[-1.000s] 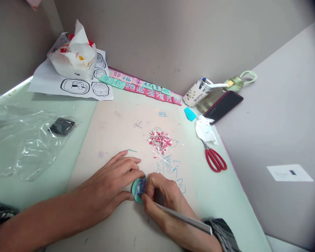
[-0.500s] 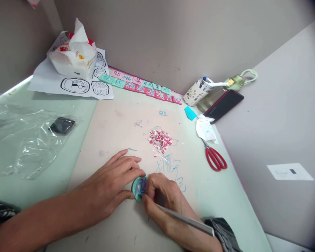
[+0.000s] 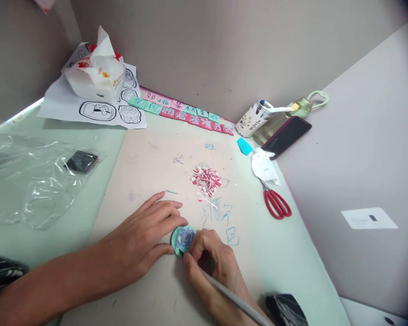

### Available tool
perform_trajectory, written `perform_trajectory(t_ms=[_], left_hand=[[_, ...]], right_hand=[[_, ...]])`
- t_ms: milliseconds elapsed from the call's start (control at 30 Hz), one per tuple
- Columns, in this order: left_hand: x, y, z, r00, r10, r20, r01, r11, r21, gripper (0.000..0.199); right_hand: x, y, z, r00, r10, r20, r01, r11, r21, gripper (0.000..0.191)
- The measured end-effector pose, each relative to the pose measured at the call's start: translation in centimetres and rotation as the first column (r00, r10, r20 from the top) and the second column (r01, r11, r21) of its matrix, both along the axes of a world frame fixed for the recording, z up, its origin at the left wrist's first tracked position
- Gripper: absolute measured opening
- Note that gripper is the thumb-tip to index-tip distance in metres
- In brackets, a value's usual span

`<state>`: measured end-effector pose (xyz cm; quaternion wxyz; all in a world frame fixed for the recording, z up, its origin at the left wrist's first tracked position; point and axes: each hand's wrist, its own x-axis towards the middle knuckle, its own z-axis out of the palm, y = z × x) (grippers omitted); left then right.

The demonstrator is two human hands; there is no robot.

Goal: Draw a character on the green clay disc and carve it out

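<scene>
A round teal rubber stamp block (image 3: 183, 237) with purple marks drawn on its face lies flat on the brown board (image 3: 146, 158). The thumb and index finger of my left hand (image 3: 156, 226) grip it by its left edge; the other fingers lie spread on the board. My right hand (image 3: 212, 260) is closed like a pen grip round a slim grey carving knife (image 3: 233, 296). The knife's dark tip touches the lower part of the block. Fingers of my right hand hide the block's right edge.
Red and white shavings (image 3: 206, 180) lie in a heap beyond my hands. Red-handled scissors (image 3: 277, 203), a crumpled tissue (image 3: 264, 165), a phone (image 3: 287, 138) and a can (image 3: 253, 118) line the right. Lettered tiles (image 3: 180, 113), a tissue pack (image 3: 97, 74) and a plastic bag (image 3: 37, 185) lie behind and left.
My right hand has shifted slightly right and rolled, with the knife's handle lower, so more of the block's face shows. My left hand keeps its place on the block.
</scene>
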<state>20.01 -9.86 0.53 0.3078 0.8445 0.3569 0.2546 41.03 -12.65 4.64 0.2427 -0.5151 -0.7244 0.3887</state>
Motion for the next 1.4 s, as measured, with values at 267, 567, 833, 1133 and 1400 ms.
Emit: perform_trajectory(t_ms=[267,567,833,1133,1400], left_hand=[[0.1,-0.2,0.2,0.999,0.018,-0.035,-0.018,0.999,0.027,0.036],[0.0,-0.1,-0.5,0.999,-0.044,0.004,0.044,0.994,0.099,0.054],[0.7,-0.5,1.0,0.997,0.011,-0.076,-0.003,0.995,0.102,0.052],[0.7,-0.1,0.3,0.990,0.132,-0.055,-0.121,0.976,0.179,0.023],[0.1,-0.4,0.5,0.987,0.121,-0.106,-0.105,0.983,0.151,0.044]], right_hand=[[0.4,-1.0,-3.7,0.996,-0.015,-0.082,0.044,0.932,0.359,0.025],[0.1,-0.7,-1.0,0.998,-0.065,-0.017,0.066,0.994,0.088,0.024],[0.6,-0.6,-1.7,0.993,-0.096,-0.064,0.098,0.994,0.037,0.023],[0.3,-0.6,-1.8,0.989,-0.139,-0.056,0.144,0.985,0.091,0.026],[0.3,-0.6,-2.0,0.985,-0.167,-0.052,0.172,0.979,0.110,0.027]])
